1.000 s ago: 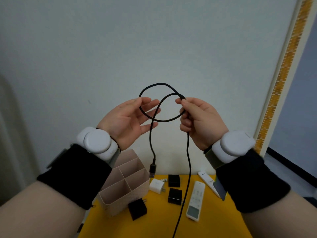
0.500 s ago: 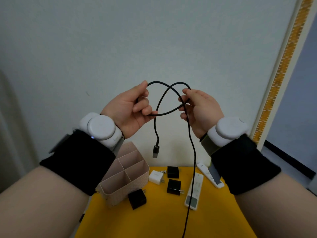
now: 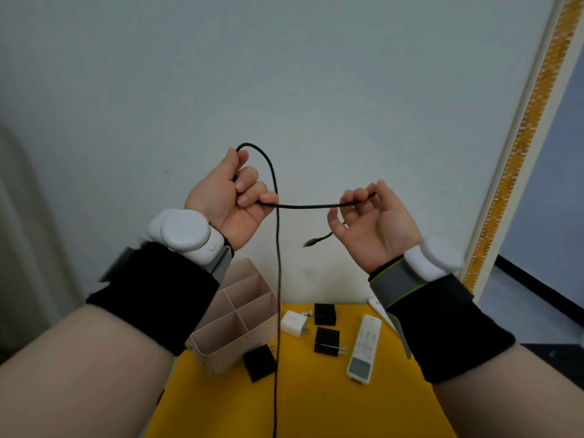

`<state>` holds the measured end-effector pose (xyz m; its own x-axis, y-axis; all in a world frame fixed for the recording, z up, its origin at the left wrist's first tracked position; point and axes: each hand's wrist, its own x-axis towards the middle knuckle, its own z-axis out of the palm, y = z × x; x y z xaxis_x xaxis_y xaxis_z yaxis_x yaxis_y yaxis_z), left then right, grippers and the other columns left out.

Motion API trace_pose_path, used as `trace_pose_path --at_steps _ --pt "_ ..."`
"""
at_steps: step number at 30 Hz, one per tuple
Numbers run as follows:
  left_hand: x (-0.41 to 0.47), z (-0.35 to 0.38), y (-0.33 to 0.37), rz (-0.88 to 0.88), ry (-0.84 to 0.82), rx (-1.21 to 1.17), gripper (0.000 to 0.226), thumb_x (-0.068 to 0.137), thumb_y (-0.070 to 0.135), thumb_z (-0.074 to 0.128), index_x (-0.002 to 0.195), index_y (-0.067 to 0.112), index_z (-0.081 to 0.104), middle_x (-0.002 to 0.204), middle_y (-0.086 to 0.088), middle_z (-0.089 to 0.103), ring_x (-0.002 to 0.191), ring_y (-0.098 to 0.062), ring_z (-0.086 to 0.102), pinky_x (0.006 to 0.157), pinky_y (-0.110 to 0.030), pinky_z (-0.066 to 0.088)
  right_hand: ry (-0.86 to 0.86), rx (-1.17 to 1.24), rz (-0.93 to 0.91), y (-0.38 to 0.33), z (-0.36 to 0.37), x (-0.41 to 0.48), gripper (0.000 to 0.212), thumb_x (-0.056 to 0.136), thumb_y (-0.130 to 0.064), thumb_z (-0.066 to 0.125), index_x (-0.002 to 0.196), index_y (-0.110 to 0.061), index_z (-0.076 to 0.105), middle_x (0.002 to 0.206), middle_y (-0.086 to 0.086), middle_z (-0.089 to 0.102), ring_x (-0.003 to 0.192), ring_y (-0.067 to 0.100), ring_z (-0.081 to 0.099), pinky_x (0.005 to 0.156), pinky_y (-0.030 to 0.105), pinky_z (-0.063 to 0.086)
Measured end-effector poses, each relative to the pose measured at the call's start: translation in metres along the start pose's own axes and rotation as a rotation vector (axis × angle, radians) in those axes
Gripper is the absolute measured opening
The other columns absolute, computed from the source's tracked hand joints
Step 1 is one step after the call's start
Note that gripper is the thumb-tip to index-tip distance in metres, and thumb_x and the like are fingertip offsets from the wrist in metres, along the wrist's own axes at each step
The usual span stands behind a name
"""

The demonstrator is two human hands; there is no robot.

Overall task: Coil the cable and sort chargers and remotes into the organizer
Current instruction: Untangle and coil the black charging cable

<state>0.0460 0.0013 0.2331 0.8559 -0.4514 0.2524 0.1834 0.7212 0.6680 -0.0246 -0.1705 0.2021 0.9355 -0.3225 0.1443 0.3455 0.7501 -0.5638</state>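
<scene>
A black cable (image 3: 303, 206) stretches level between my two raised hands. My left hand (image 3: 227, 197) is closed around it, and a loop rises over those fingers and hangs down past the table's near edge. My right hand (image 3: 373, 222) pinches the cable near its plug end, which sticks out below the fingers. Down on the yellow table (image 3: 316, 399) stands a pink organizer (image 3: 234, 314) with several compartments. Beside it lie a white charger (image 3: 294, 323), three black chargers (image 3: 325, 313) (image 3: 327, 341) (image 3: 259, 363) and a white remote (image 3: 364, 348).
A second white remote (image 3: 378, 306) pokes out behind my right wristband. The table sits against a pale wall (image 3: 284, 90). An orange patterned strip (image 3: 531, 128) runs along a door frame at the right.
My hands have pulled apart, so the loop between them is gone and the cable runs straight across. The plug end went from hanging in the middle to my right hand.
</scene>
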Motion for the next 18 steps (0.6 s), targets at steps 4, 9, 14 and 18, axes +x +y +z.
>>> trace_pose_path --at_steps 4,9,14,18 --pt "0.002 0.002 0.003 0.032 0.001 0.138 0.025 0.097 0.038 0.04 0.084 0.02 0.053 0.043 0.006 0.026 0.036 -0.01 0.019 0.045 -0.02 0.032 0.148 -0.01 0.068 0.01 -0.025 -0.004 0.029 0.095 -0.025 0.043 0.071 -0.013 0.054 0.055 -0.004 0.064 0.056 0.012 0.067 0.068 0.032 0.055" --pt "0.0 0.008 0.006 0.048 -0.025 0.273 0.022 0.096 0.037 0.042 0.09 0.02 0.055 0.045 0.007 0.027 0.037 -0.009 0.019 0.045 -0.022 0.033 0.218 -0.165 0.225 0.028 -0.048 -0.007 0.015 0.093 -0.022 0.047 0.082 -0.013 0.052 0.063 0.005 0.073 0.057 0.018 0.071 0.047 0.026 0.055" --pt "-0.003 0.008 0.008 0.05 -0.035 0.306 0.022 0.095 0.039 0.043 0.09 0.021 0.056 0.046 0.007 0.027 0.039 -0.009 0.019 0.046 -0.022 0.035 0.254 -0.515 0.404 0.038 -0.057 -0.015 0.021 0.089 -0.033 0.053 0.078 -0.015 0.054 0.055 0.003 0.069 0.047 0.016 0.067 0.041 0.022 0.051" --pt "-0.005 0.009 0.007 0.045 -0.057 0.328 0.023 0.095 0.04 0.043 0.089 0.022 0.057 0.046 0.008 0.027 0.039 -0.008 0.019 0.046 -0.022 0.033 0.26 -1.017 0.319 0.039 -0.059 -0.014 0.025 0.082 -0.026 0.061 0.066 -0.015 0.045 0.047 0.003 0.044 0.038 0.017 0.043 0.041 0.022 0.039"
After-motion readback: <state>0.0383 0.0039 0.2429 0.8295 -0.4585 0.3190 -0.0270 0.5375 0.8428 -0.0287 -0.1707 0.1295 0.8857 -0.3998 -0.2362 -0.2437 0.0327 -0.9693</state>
